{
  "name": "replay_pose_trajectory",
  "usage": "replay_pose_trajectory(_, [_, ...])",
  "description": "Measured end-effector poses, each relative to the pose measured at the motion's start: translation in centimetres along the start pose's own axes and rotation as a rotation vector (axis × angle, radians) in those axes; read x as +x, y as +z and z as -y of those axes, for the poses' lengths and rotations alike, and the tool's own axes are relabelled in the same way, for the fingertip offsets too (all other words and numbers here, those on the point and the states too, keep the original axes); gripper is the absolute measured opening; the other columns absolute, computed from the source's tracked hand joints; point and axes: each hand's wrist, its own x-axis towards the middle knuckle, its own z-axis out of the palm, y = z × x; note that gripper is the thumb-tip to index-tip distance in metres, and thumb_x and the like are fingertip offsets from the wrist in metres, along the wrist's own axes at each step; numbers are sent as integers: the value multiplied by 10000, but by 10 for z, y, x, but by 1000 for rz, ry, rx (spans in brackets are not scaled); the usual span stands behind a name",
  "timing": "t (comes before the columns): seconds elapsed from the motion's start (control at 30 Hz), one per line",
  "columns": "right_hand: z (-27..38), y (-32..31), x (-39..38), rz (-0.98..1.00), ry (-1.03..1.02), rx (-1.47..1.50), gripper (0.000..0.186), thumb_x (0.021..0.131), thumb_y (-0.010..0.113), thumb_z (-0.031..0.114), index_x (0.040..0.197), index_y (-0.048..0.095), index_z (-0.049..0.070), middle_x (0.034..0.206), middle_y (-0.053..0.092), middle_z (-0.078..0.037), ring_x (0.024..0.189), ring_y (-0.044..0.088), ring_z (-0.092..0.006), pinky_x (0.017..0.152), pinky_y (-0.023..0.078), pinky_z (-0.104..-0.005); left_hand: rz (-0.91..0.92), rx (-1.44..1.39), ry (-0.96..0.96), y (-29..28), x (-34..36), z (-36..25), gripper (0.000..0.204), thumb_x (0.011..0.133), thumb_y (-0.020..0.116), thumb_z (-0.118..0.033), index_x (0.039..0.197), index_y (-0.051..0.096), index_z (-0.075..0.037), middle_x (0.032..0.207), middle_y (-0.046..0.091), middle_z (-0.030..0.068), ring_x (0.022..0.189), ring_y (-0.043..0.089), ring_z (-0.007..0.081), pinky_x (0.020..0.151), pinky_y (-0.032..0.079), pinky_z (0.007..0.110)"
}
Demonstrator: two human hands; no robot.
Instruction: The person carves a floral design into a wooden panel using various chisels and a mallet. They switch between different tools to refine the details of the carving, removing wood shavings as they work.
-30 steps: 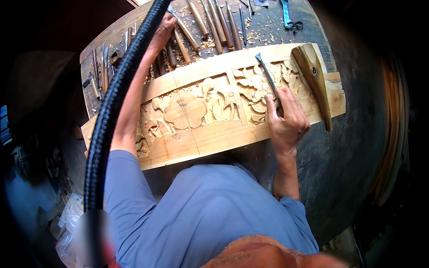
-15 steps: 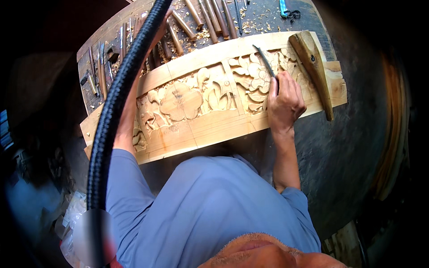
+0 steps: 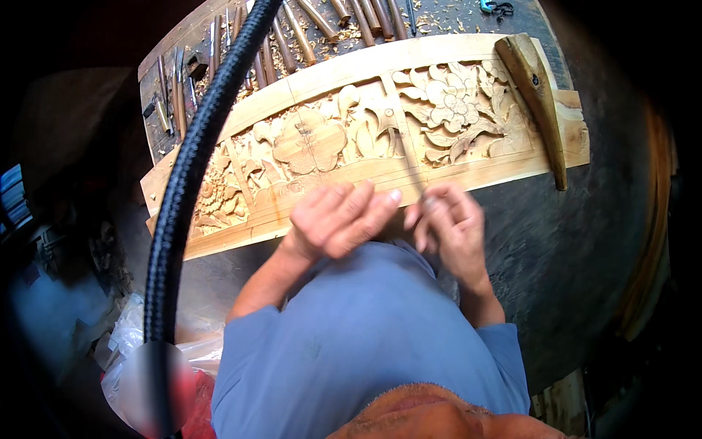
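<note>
My left hand (image 3: 340, 219) hovers at the near edge of the carved wooden board (image 3: 278, 234), fingers loosely bent and slightly apart, with nothing visible in them. My right hand (image 3: 453, 223), just to its right, grips a thin chisel (image 3: 411, 168), motion-blurred, whose blade points up over the leaf carving left of the divider. The board carries carved flowers (image 3: 452, 99) and leaves. A tapered wooden mallet (image 3: 530, 95) lies across its right end.
Rows of chisels and gouges (image 3: 300, 36) lie among shavings on the worn bench (image 3: 157, 132) behind the board. A black braided hose (image 3: 186, 168) crosses the left of the view. Plastic bags (image 3: 128, 329) sit at lower left; long timber strips (image 3: 643, 227) stand at right.
My left hand has come down from the tool row to the board's near edge. My right hand has moved down and left with the chisel, away from the right-hand flower panel.
</note>
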Motion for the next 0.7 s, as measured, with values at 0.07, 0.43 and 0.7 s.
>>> replay_pose_trajectory(0.07, [-11,8,-13,195,213,104,137,1164,527,164,1184,590,44,885,737,-116,554,604,-74,479,391,-196,50,-29,-21,2,-9,-12,365,910,802,-105,1274,786,-112,848,665,24,656,615,129,547,471,277])
replay_pose_trajectory(0.43, [-27,27,-13,312,-244,-389,308,1071,693,203,1332,694,38,980,796,-124,793,775,-253,701,587,-359,-42,229,-289,-44,-40,54,150,987,781,-121,1127,774,-69,774,623,44,660,631,178,578,482,321])
replay_pose_trajectory(0.7, [-36,18,8,91,-500,-851,237,974,774,140,1196,745,63,896,765,-191,779,753,-376,689,582,-444,-505,-530,-1045,-101,-30,244,235,1180,537,-225,1185,679,-38,778,615,21,686,649,110,617,559,287])
